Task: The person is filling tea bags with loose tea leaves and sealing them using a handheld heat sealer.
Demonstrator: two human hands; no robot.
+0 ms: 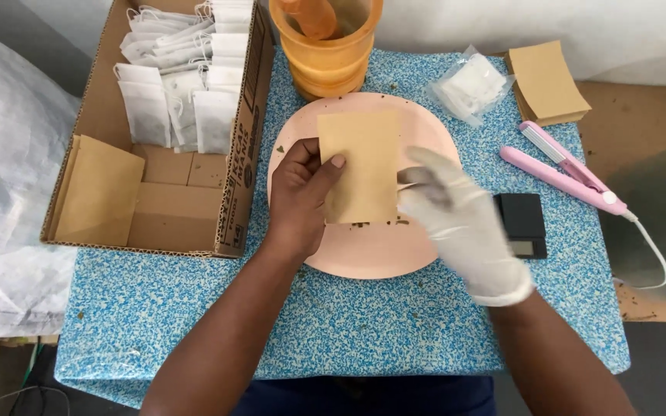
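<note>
A blue speckled table (333, 323) holds a big cardboard box (109, 115) with many white tea bags (183, 85) and some brown pouches (98, 189) already inside, so a lot of the packing looks done. More is left, I think: a stack of brown pouches (546, 81) and a clear bag of white things (472, 85) wait by the orange mortar (327, 46). Over the pink plate (371, 246), the left hand (300, 196) pinches a brown paper pouch (360, 166) by its edge. The gloved right hand (464, 223) is blurry; its fingers curl at the pouch's side and may hold something small, but I cannot tell.
</note>
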